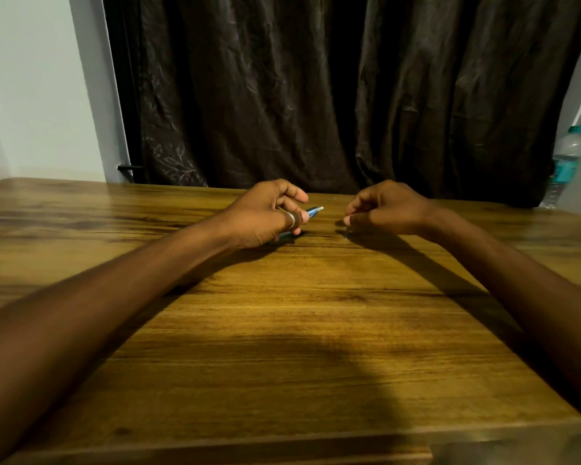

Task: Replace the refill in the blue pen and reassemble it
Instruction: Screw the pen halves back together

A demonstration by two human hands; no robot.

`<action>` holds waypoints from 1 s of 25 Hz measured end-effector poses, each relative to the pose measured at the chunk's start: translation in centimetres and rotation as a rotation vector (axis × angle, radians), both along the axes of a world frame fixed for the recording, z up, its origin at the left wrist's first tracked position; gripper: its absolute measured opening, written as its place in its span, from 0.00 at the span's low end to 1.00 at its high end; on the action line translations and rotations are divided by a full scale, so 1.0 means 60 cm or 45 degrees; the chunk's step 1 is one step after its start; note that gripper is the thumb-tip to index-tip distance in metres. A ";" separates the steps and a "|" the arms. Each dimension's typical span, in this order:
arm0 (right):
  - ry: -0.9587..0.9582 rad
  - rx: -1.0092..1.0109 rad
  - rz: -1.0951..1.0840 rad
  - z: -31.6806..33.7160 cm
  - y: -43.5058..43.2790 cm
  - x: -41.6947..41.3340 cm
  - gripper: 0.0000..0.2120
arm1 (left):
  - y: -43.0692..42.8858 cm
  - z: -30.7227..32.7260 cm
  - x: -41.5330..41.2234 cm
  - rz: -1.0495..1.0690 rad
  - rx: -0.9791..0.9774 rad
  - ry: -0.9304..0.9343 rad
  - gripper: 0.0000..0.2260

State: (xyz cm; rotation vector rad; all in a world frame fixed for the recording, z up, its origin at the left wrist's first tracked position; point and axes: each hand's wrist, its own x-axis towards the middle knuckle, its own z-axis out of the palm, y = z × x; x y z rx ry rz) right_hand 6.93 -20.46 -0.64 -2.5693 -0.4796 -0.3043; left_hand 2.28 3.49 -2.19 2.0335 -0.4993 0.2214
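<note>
- The left hand (265, 214) hides most of the blue pen (313, 212).
- The picture's right edge cuts off the blurry water bottle (565, 162).

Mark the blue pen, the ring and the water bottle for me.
blue pen (313, 212): head view, barrel showing past the fingers.
ring (291, 220): head view, band on left hand.
water bottle (565, 162): head view, label.
</note>
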 end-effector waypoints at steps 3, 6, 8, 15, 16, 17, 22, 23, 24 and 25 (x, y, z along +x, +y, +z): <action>0.046 -0.131 0.052 -0.006 0.006 -0.005 0.04 | 0.000 -0.001 0.002 0.000 0.014 0.005 0.15; 0.058 -0.183 0.103 -0.008 0.011 -0.010 0.05 | 0.002 0.000 0.002 -0.002 0.031 -0.001 0.14; 0.049 -0.182 0.096 -0.005 0.013 -0.014 0.06 | 0.004 -0.001 0.001 -0.012 0.061 0.000 0.13; 0.373 0.978 0.273 0.010 0.047 -0.046 0.08 | 0.005 -0.007 0.007 -0.063 0.042 -0.010 0.08; 0.402 1.010 0.303 0.009 0.050 -0.048 0.08 | 0.005 -0.007 0.006 -0.069 0.038 -0.010 0.08; 0.426 1.025 0.328 0.007 0.051 -0.050 0.08 | 0.005 -0.007 0.006 -0.074 0.031 -0.012 0.09; 0.470 1.088 0.385 0.006 0.053 -0.049 0.08 | 0.005 -0.006 0.004 -0.090 0.029 -0.024 0.08; 0.474 1.100 0.392 0.006 0.053 -0.048 0.08 | 0.004 -0.006 0.004 -0.092 0.032 -0.026 0.08; 0.478 1.105 0.397 0.006 0.053 -0.048 0.08 | 0.004 -0.006 0.004 -0.092 0.032 -0.026 0.08; 0.482 1.102 0.401 0.005 0.054 -0.048 0.08 | 0.003 -0.007 0.003 -0.093 0.028 -0.025 0.08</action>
